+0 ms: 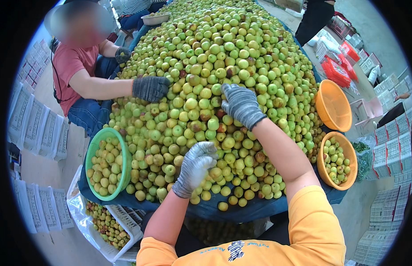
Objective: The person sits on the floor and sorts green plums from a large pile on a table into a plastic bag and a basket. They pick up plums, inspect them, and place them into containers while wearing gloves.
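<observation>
A large heap of small green and reddish-brown fruits (192, 114), likely jujubes or small plums, covers a table with a dark blue cloth (259, 210). My left hand (196, 168), in a grey knit glove, is held over the near part of the heap, fingers curled and slightly blurred; whether a fruit is inside is hard to tell. Farther up and to the right, my right hand (242, 103), in a similar glove, rests on the heap with its fingertips at the fruits; its palm is hidden. Both hands touch or hover close to loose fruits.
A green basket (126, 163) of fruit stands at left; orange baskets, one empty (344, 109) and one with fruit (350, 149), stand at right. A gloved co-worker (79, 74) reaches in from the left. A white crate (131, 229) of fruit sits below the table's left corner.
</observation>
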`<action>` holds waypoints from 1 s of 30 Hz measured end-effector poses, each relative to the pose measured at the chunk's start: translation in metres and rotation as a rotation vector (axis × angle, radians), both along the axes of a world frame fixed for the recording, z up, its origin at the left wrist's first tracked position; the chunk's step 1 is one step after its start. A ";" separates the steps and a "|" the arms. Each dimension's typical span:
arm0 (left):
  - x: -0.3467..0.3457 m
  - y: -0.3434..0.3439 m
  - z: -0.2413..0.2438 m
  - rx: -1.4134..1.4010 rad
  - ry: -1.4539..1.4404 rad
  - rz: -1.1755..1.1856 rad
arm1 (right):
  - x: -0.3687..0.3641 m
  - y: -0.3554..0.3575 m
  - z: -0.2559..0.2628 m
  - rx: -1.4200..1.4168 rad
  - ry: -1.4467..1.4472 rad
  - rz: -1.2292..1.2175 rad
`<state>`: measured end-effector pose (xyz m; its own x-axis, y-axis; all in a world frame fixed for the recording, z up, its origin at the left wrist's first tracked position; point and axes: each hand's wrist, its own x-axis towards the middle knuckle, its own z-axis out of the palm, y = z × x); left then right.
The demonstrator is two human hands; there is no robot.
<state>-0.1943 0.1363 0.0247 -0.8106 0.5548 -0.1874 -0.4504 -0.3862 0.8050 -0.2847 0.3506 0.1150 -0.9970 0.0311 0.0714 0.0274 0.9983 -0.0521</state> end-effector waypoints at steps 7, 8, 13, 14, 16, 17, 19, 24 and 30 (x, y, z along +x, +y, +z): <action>0.003 0.002 0.016 -0.078 0.069 0.062 | 0.027 -0.025 0.020 -0.303 -0.421 0.303; 0.002 0.002 0.017 -0.082 0.035 0.041 | 0.015 -0.017 0.010 -0.215 -0.265 0.254; -0.002 0.001 0.002 -0.094 -0.045 0.022 | -0.056 0.031 0.004 0.013 0.133 -0.016; -0.003 0.002 0.001 -0.045 -0.046 0.003 | -0.064 0.033 0.007 0.047 0.080 -0.059; -0.002 -0.001 0.004 -0.024 -0.053 -0.014 | -0.062 0.018 0.023 0.029 -0.075 -0.120; -0.004 -0.003 0.007 -0.048 -0.055 -0.010 | -0.061 0.014 0.023 -0.023 -0.017 -0.084; -0.006 -0.005 0.011 -0.050 -0.022 0.016 | -0.048 0.011 0.024 -0.269 0.035 -0.026; -0.007 -0.003 0.011 -0.119 0.123 0.104 | 0.021 -0.001 -0.031 -0.926 0.232 0.218; -0.002 -0.007 0.028 -0.212 0.187 0.052 | 0.104 -0.021 -0.047 -1.918 -0.130 -0.098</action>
